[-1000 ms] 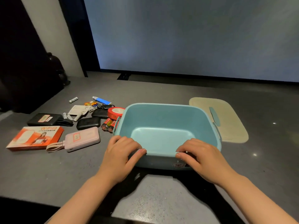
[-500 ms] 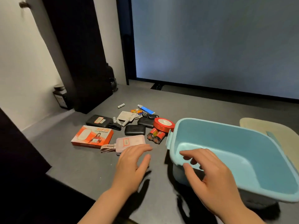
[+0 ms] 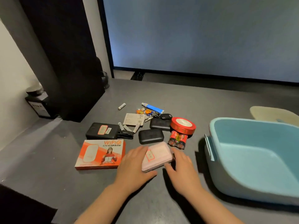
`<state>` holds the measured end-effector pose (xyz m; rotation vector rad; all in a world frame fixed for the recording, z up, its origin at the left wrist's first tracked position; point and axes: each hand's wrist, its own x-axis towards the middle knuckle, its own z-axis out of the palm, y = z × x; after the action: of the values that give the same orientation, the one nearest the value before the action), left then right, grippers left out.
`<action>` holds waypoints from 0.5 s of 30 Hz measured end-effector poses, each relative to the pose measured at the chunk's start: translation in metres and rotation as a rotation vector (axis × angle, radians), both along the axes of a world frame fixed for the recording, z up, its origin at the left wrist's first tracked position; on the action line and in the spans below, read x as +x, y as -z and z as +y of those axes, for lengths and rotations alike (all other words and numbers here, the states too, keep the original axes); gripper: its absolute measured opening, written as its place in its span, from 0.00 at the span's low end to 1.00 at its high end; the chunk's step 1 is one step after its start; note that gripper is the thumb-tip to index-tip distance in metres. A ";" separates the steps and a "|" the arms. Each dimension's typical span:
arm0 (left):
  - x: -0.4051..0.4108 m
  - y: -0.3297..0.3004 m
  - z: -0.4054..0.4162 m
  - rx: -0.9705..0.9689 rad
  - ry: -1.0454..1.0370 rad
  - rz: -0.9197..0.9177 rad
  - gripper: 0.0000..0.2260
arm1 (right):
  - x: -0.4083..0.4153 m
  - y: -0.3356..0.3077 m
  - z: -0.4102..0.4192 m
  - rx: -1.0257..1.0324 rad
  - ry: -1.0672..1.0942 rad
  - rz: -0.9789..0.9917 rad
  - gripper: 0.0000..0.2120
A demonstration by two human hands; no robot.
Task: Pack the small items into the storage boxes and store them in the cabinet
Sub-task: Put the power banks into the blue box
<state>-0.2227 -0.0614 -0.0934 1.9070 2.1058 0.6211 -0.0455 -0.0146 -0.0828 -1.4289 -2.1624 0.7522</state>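
Two bare hands on the pink power bank (image 3: 157,155), which lies flat on the grey tabletop (image 3: 48,159). Left hand (image 3: 135,167) covers its left end, fingers spread and laid over the top. Right hand (image 3: 182,165) is against its right end, fingers loosely curled at the edge. Can't tell if either has a real grip on it; bank looks flat on the surface.

Power bank: pale pink, rounded rectangular slab, small red-bordered label on top.

Relative to the power bank:
- just left: orange WiFi router box (image 3: 100,153), flat, printed side up
- just behind: black oval case (image 3: 151,136), second black case (image 3: 159,124) further back
- behind-right: red batteries (image 3: 178,139), with red round tin (image 3: 182,126) touching their far end
- behind-left: black power bank (image 3: 102,130) with label
- far back: blue tube (image 3: 152,107), keys (image 3: 161,116), loose white battery (image 3: 121,106)
- right, apart: light blue storage box (image 3: 252,178), open, nothing visible inside; beige lid (image 3: 271,113) behind it.
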 end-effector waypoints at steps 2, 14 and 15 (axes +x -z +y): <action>0.000 -0.001 0.001 0.035 -0.022 -0.054 0.35 | -0.002 0.007 0.001 -0.031 0.011 -0.010 0.23; 0.013 0.001 -0.030 0.030 -0.117 -0.297 0.40 | -0.032 0.002 0.028 0.030 -0.131 -0.077 0.19; 0.018 0.003 -0.027 0.027 -0.145 -0.291 0.41 | -0.036 -0.005 0.040 0.103 -0.108 -0.109 0.18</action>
<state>-0.2050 -0.0888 -0.0960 1.5740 2.0650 0.9020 -0.0820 0.0252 -0.0779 -1.3376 -2.3414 0.6025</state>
